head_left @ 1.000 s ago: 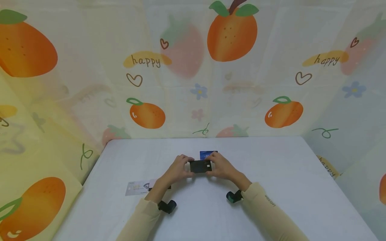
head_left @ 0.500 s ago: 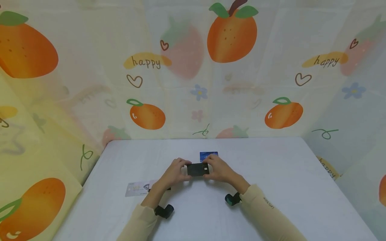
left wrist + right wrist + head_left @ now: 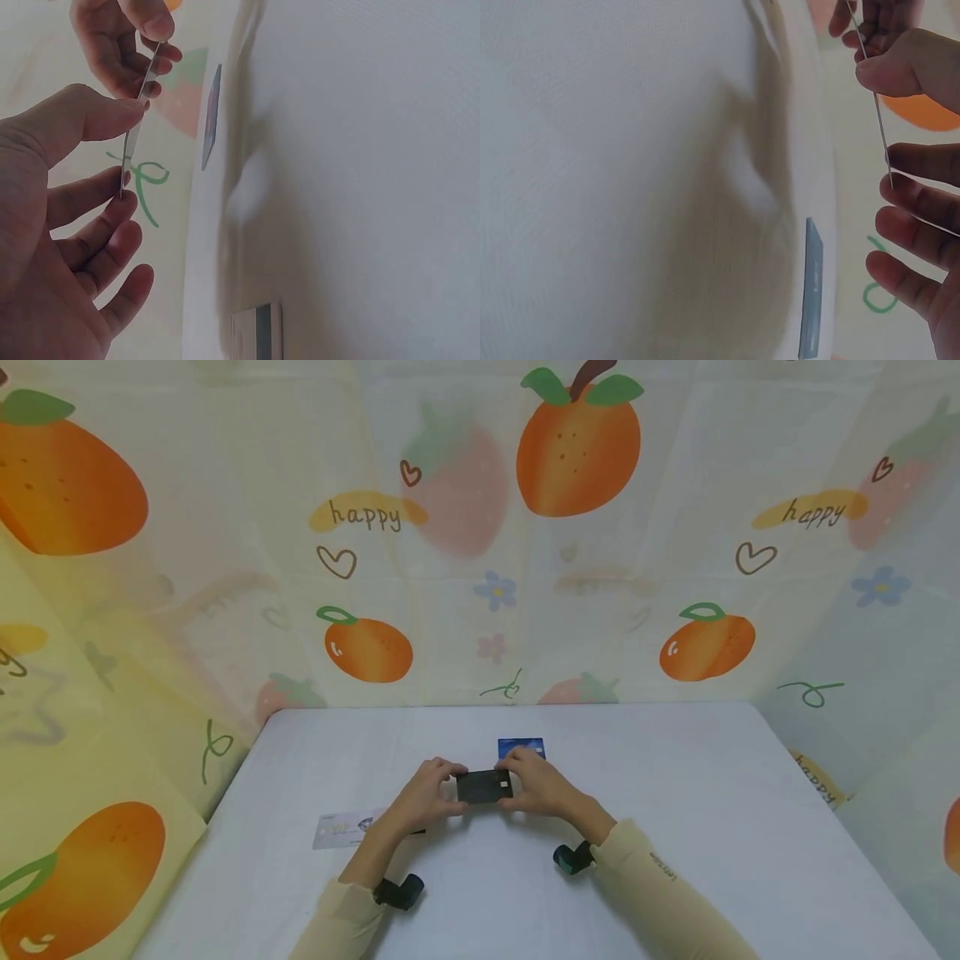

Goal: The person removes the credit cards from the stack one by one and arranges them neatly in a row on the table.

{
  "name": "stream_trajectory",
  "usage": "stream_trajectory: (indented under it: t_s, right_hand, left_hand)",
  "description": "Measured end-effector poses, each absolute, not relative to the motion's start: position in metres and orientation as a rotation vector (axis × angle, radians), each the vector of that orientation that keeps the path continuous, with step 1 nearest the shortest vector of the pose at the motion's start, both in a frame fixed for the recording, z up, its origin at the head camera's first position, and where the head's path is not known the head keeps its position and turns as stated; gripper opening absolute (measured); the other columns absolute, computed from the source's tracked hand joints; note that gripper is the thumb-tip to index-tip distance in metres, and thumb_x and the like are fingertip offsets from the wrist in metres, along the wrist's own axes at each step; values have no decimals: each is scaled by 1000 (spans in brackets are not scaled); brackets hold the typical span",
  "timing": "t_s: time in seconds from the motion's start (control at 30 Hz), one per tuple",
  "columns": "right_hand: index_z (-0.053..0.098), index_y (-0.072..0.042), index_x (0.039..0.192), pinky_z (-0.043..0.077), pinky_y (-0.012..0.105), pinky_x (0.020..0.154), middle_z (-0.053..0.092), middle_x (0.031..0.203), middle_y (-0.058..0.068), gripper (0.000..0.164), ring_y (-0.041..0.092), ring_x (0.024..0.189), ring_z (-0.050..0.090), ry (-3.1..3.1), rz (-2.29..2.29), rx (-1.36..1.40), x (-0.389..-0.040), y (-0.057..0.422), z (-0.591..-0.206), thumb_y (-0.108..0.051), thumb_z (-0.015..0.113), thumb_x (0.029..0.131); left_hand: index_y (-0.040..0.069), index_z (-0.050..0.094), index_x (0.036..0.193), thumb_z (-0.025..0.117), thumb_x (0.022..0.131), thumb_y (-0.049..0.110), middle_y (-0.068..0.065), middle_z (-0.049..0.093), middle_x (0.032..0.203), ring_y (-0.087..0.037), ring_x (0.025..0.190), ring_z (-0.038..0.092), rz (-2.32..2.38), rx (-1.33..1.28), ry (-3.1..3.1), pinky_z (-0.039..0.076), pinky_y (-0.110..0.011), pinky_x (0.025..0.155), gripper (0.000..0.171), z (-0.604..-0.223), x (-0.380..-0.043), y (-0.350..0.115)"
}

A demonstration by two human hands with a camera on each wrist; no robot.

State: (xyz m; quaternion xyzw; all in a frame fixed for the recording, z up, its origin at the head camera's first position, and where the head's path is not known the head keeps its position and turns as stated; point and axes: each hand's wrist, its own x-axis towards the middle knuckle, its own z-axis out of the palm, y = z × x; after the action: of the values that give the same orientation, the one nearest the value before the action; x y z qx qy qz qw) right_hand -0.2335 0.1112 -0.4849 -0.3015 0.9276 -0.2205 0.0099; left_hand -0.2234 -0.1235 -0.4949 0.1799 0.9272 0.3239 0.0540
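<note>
A thin black card (image 3: pixel 482 787) with a small pale chip near its right end is held up over the table between both hands. My left hand (image 3: pixel 432 795) pinches its left end, thumb at the lower edge and fingers at the upper one. The right end is pinched the same way by my right hand (image 3: pixel 542 783). Both wrist views show the card (image 3: pixel 130 142) edge-on, raised off the cloth. Flat on the table behind the right hand lies a blue card (image 3: pixel 521 746), its front part covered by that hand.
A silvery card (image 3: pixel 341 831) lies at the left, partly behind the left forearm; a dark-striped card (image 3: pixel 247 335) shows in the left wrist view. White cloth covers the table (image 3: pixel 675 760). A fruit-print curtain (image 3: pixel 450 593) stands behind and at the sides.
Both hands have moved slightly left and toward the person with the black card between them. More of the silvery card's surroundings stays covered by the left arm; the blue card lies still.
</note>
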Motion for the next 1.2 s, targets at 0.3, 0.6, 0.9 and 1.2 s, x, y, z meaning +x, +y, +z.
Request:
stream_trajectory:
  t_s: [0.3,0.6,0.9,1.2]
  right_hand:
    - [65,-7,118,50,36,86,58,109,5,50,17,98,54,2891,-681,-935,-231,99,-484,-30,80,76]
    - [67,-7,116,49,32,84,58,105,4,50,14,93,53,2871,-645,-963,-229,84,-486,-30,82,74]
    - [68,-9,117,48,26,83,58,103,0,52,11,90,52,2837,-551,-922,-231,67,-494,-34,82,74]
    - [68,-11,117,47,25,82,57,102,-1,52,11,91,49,2790,-470,-876,-230,58,-503,-37,82,74]
  left_hand:
    - [14,65,121,82,74,24,-3,59,113,-22,106,53,963,556,2839,47,-42,89,51,-494,-219,-135]
    - [15,65,120,82,74,25,-1,61,114,-20,107,52,909,558,2848,46,-40,89,50,-500,-217,-151]
    - [10,67,116,84,71,23,-4,63,111,-21,102,51,822,551,2855,45,-40,88,50,-504,-214,-162]
    - [11,69,109,86,67,23,-3,61,106,-19,97,49,755,545,2878,43,-38,83,48,-515,-212,-165]
